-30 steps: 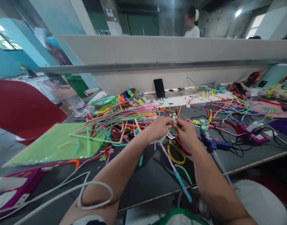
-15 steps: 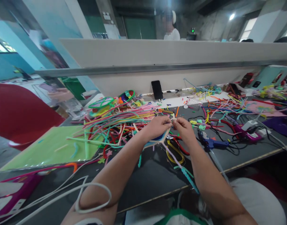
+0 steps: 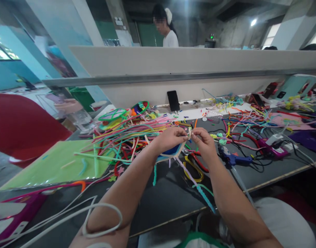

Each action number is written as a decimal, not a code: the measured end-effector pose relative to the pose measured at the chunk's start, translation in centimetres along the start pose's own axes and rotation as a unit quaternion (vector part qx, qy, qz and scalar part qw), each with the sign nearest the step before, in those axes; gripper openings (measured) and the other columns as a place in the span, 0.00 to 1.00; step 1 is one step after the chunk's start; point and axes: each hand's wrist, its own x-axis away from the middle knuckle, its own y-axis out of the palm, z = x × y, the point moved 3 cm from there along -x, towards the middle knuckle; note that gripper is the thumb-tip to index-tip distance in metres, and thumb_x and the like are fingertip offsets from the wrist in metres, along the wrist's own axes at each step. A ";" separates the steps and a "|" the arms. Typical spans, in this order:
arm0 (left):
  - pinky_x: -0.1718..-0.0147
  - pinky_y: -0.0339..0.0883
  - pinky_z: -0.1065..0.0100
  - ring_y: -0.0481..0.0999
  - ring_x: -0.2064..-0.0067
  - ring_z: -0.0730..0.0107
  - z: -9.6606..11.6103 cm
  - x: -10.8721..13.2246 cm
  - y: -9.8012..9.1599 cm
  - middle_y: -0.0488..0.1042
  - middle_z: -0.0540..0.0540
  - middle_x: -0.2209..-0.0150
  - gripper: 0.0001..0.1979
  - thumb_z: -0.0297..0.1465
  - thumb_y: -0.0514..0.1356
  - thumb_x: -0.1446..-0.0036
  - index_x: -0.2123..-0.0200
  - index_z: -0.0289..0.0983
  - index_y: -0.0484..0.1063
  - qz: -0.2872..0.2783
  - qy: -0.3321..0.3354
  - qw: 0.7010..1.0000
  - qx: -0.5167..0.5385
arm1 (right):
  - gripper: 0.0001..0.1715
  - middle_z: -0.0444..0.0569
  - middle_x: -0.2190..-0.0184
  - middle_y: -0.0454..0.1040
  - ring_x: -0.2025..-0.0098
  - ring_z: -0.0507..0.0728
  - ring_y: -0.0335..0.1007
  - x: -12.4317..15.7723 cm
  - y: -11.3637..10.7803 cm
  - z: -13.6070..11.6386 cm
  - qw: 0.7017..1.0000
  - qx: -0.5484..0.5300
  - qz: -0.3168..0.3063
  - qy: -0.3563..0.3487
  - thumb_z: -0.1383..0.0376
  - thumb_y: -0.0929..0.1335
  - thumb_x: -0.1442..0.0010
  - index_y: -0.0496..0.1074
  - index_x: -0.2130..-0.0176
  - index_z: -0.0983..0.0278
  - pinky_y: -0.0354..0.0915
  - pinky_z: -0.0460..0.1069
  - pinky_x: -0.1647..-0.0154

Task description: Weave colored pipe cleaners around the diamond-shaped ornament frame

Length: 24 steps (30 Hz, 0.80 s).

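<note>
Both my hands meet above the middle of the dark table, fingers pinched. My left hand point(image 3: 172, 137) is closed on a blue piece point(image 3: 171, 151) edged with cream pipe cleaner, whose upper part the hand hides. Between the fingertips a short cream pipe cleaner end point(image 3: 189, 133) stands up, and my right hand point(image 3: 203, 140) pinches it. A lilac pipe cleaner strand point(image 3: 187, 174) runs down from the blue piece's lower corner and turns into a fuzzy teal length point(image 3: 206, 198) near the table edge. A yellow loop point(image 3: 195, 172) lies beneath my right wrist.
Loose pipe cleaners point(image 3: 132, 132) are heaped to the left, beside a green sheet point(image 3: 57, 163). On the right lie a blue glue gun point(image 3: 237, 159) and a magenta power strip point(image 3: 273, 148). A phone point(image 3: 172, 100) leans on the divider point(image 3: 158, 62). A white cable point(image 3: 103, 203) crosses my left forearm.
The cream end now shows more clearly between my fingertips, and my right fingers have shifted slightly on it. The strand hangs a little differently. Beyond the divider a person has moved left.
</note>
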 end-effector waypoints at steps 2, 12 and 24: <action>0.70 0.62 0.71 0.70 0.70 0.72 0.1 0.0 0.0 0.73 0.49 0.73 0.13 0.37 0.58 0.47 0.67 0.33 0.75 -0.006 0.002 1.000 0.014 | 0.06 0.50 0.63 0.71 0.57 0.57 0.67 0.0 0.0 -0.3 1.000 -0.001 -0.004 -0.021 0.61 0.66 0.43 0.70 0.68 0.61 0.62 0.53 0.52; 0.69 0.61 0.71 0.69 0.72 0.73 -0.2 0.7 -2.9 0.71 0.51 0.76 0.09 0.34 0.61 0.53 0.73 0.33 0.73 0.004 -0.011 0.997 0.074 | 0.11 0.47 0.64 0.67 0.63 0.53 0.66 -0.1 0.2 1.2 0.992 -0.081 0.079 0.048 0.59 0.63 0.41 0.62 0.58 0.60 0.64 0.49 0.58; 0.70 0.59 0.70 0.66 0.74 0.74 1.0 3.3 -6.6 0.70 0.50 0.77 0.11 0.37 0.64 0.55 0.74 0.33 0.72 0.014 -0.007 0.990 0.138 | 0.24 0.62 0.54 0.70 0.51 0.65 0.67 6.5 0.1 0.9 0.804 0.496 -0.288 0.159 0.62 0.69 0.46 0.67 0.51 0.67 0.60 0.55 0.50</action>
